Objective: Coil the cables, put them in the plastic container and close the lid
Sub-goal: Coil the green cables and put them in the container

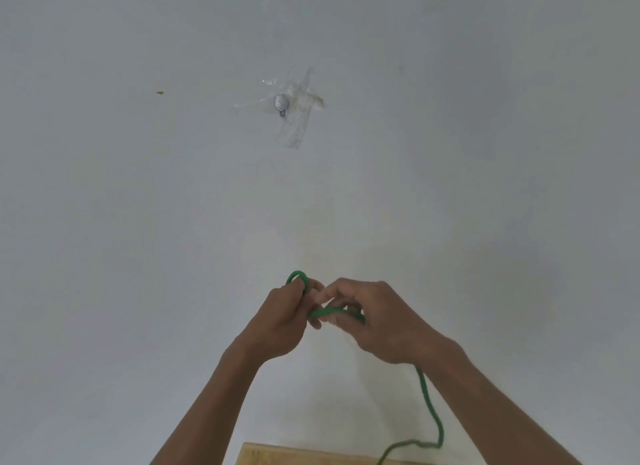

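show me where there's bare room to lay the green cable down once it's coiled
Only a strip of the wooden surface shows at the bottom edge: bare left of where the green cable trails down. The left hand and right hand crowd the middle.

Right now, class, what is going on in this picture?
A person is coiling a green cable with two bare hands, held up in front of a pale wall. The left hand grips a small loop that pokes up above its fingers. The right hand pinches the next stretch of cable. The loose end trails down past a wooden edge. No container is in view.
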### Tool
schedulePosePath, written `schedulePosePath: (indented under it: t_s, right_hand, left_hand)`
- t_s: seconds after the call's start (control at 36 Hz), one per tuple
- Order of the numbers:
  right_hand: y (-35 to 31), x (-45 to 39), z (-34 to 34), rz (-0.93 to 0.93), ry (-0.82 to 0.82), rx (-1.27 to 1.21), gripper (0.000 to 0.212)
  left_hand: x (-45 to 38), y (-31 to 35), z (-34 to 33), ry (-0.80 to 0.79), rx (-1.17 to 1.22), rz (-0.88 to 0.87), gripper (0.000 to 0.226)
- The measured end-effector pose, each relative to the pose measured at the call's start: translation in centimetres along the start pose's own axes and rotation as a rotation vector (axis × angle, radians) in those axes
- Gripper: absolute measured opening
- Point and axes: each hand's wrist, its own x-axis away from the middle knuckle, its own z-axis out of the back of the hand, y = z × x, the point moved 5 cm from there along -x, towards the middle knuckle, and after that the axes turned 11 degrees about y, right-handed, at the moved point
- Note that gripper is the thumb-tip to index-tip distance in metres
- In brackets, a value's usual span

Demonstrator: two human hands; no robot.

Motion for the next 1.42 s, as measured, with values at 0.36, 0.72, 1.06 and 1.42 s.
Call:
schedulePosePath:
  t_s: [0.36,0.72,1.06,1.42]
  right_hand:
    - [0.1,-3.9,4.9,0.04,0.259,-0.465,0.018]
    - [3.2,-0.3,-0.9,-0.356,0.218,-0.802,0.043]
    - [2.6,2.0,-2.7,-0.303,0.176,-0.596,0.021]
    - [2.5,3.8,-3.5,-0.452,0.354,-0.584,0.013]
  left_hand:
    - [2.5,5.4,-1.8,-0.112,0.463,0.092,0.062]
    - [1.7,8.6,-2.4,-0.17,0.81,-0.039,0.024]
    - [-1.3,6.9,-0.5,0.014,1.02,0.084,0.022]
    - [-2.3,5.1,0.1,0.133,0.878,0.05,0.025]
